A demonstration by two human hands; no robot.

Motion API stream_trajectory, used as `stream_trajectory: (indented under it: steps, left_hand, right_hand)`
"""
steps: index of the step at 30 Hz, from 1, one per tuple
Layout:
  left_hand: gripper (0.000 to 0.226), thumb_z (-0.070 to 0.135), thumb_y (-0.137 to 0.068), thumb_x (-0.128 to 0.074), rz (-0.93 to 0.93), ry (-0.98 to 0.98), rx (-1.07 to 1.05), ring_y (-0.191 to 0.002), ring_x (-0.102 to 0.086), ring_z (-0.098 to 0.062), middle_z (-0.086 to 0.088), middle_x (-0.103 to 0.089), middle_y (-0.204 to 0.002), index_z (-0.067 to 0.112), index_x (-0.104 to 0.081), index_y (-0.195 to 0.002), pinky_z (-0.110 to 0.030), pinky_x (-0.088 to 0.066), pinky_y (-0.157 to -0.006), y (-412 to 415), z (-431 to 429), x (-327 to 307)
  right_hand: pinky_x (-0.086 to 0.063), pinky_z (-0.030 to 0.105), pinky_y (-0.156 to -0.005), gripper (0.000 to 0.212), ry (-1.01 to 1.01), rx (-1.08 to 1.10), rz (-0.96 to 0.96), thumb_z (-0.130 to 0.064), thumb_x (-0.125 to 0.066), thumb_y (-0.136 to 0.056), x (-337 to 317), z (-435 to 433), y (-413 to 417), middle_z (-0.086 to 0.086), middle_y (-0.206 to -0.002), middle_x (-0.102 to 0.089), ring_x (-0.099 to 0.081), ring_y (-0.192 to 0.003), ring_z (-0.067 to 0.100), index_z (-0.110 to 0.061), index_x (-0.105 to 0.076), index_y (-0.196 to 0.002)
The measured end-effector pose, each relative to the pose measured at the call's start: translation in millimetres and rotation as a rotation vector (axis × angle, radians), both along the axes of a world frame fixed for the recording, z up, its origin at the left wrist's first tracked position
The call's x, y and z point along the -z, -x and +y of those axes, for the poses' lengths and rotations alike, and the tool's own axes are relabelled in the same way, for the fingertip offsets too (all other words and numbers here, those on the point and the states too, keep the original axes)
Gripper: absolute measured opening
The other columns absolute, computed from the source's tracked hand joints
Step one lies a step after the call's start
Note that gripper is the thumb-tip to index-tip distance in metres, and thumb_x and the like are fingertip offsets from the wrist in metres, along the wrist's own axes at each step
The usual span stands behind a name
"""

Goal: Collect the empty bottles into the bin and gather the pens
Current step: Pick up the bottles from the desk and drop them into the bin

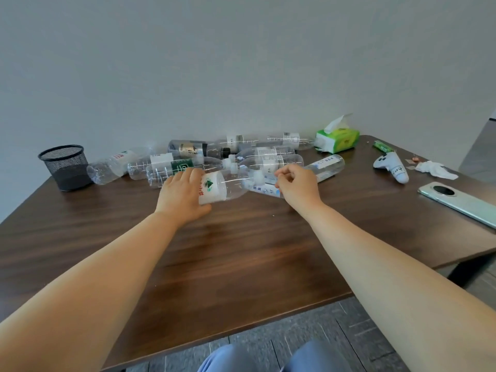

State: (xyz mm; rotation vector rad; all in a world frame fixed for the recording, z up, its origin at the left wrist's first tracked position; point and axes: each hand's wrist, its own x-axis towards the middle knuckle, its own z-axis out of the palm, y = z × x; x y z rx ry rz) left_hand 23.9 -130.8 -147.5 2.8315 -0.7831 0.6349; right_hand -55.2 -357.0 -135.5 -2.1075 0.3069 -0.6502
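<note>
Left hand (182, 196) grips bottle (214, 187) lying sideways, cap rightward; right hand (296, 185) curled, hold unclear.

We can read little for certain. The bottle (214, 187) under our left fingers (189, 175) bears red characters and a green emblem, too blurred to read. Well right of our right fingers (287, 173), the white controller (393, 167) carries handwritten letters, perhaps "hao".

Bottle pile (214, 159) lying at the back of the surface (241, 251), front bottle (214, 187) lying at its near edge. Basket (65, 167) sitting left of the pile. Tissue pack (336, 139) sitting just right of it, controller (391, 166) and crumpled tissue (434, 169) lying further right, phone (456, 202) lying right and nearer.
</note>
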Motion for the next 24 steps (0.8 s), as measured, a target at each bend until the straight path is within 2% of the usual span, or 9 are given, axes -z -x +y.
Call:
stream_trajectory:
  steps: [3,5,7,10,12,15,18,20,24]
  left_hand:
    - [0.068,0.034,-0.066,-0.073,-0.063,0.113,-0.032,-0.104,-0.055,-0.035,-0.014,-0.057,-0.113,0.006,-0.048,-0.122,-0.044,-0.041,-0.090,-6.5,2.0,-1.9]
    - [0.069,0.036,-0.067,-0.073,-0.080,0.126,-0.037,-0.105,-0.054,-0.035,-0.013,-0.056,-0.114,0.008,-0.047,-0.124,-0.045,-0.041,-0.091,-10.2,-1.1,-3.5]
    - [0.070,0.037,-0.068,-0.072,-0.085,0.127,-0.030,-0.107,-0.053,-0.034,-0.013,-0.055,-0.117,0.011,-0.046,-0.127,-0.045,-0.041,-0.092,-14.2,-4.1,-3.6]
    - [0.070,0.038,-0.069,-0.071,-0.090,0.139,-0.026,-0.110,-0.053,-0.033,-0.011,-0.054,-0.120,0.013,-0.045,-0.129,-0.045,-0.040,-0.093,-19.2,-4.8,-1.0]
    - [0.071,0.038,-0.069,-0.071,-0.081,0.171,-0.036,-0.111,-0.052,-0.033,-0.010,-0.054,-0.121,0.014,-0.045,-0.130,-0.044,-0.039,-0.095,-19.9,-1.8,1.0]
    - [0.071,0.038,-0.069,-0.071,-0.061,0.205,-0.062,-0.112,-0.051,-0.033,-0.010,-0.054,-0.121,0.014,-0.044,-0.130,-0.045,-0.038,-0.095,-17.5,7.7,3.9]
    - [0.070,0.039,-0.070,-0.071,-0.053,0.229,-0.099,-0.112,-0.051,-0.033,-0.009,-0.053,-0.121,0.014,-0.044,-0.130,-0.044,-0.037,-0.095,-11.6,24.4,3.8]
    - [0.070,0.039,-0.070,-0.071,-0.057,0.249,-0.126,-0.113,-0.050,-0.033,-0.010,-0.053,-0.122,0.013,-0.044,-0.130,-0.044,-0.037,-0.096,-6.5,41.0,0.9]
    - [0.071,0.040,-0.074,-0.070,-0.086,0.305,-0.196,-0.117,-0.049,-0.033,-0.010,-0.051,-0.127,0.014,-0.041,-0.133,-0.043,-0.035,-0.098,5.5,87.0,-10.4]
  right_hand:
    - [-0.053,0.040,-0.080,0.016,0.183,-0.015,0.032,-0.012,-0.050,-0.091,3.3,-2.0,-10.1,-0.012,-0.077,-0.058,-0.058,-0.081,0.016,-0.016,-0.064,-0.098]
    - [-0.048,0.034,-0.084,0.024,0.344,-0.042,0.103,-0.015,-0.049,-0.092,7.3,-4.8,-18.5,-0.004,-0.102,-0.062,-0.057,-0.098,0.019,-0.014,-0.058,-0.114]
    - [-0.042,0.034,-0.091,0.041,0.535,-0.060,0.214,-0.019,-0.053,-0.090,13.1,-7.2,-27.0,0.007,-0.127,-0.053,-0.050,-0.115,0.024,-0.013,-0.046,-0.130]
    - [-0.034,0.040,-0.100,0.064,0.757,0.001,0.388,-0.028,-0.059,-0.085,23.0,-8.6,-35.2,0.008,-0.138,-0.043,-0.041,-0.126,0.027,-0.016,-0.031,-0.141]
    - [-0.033,0.041,-0.101,0.069,0.831,0.066,0.447,-0.031,-0.063,-0.082,26.8,-6.4,-39.5,0.008,-0.137,-0.045,-0.039,-0.126,0.029,-0.017,-0.029,-0.139]
    - [-0.033,0.038,-0.094,0.060,0.881,0.115,0.459,-0.033,-0.067,-0.079,22.9,2.4,-43.2,0.007,-0.126,-0.055,-0.040,-0.120,0.029,-0.016,-0.039,-0.129]
    - [-0.035,0.038,-0.095,0.063,0.873,0.074,0.482,-0.041,-0.069,-0.075,19.0,19.4,-44.8,0.008,-0.128,-0.052,-0.041,-0.121,0.030,-0.017,-0.044,-0.128]
    - [-0.038,0.040,-0.092,0.065,0.827,0.010,0.449,-0.042,-0.069,-0.074,18.8,38.2,-47.3,0.009,-0.127,-0.051,-0.046,-0.118,0.030,-0.016,-0.043,-0.128]
    - [-0.045,0.037,-0.075,0.063,0.681,-0.127,0.313,-0.044,-0.066,-0.076,4.9,96.4,-53.9,0.009,-0.122,-0.050,-0.056,-0.105,0.031,-0.012,-0.042,-0.125]
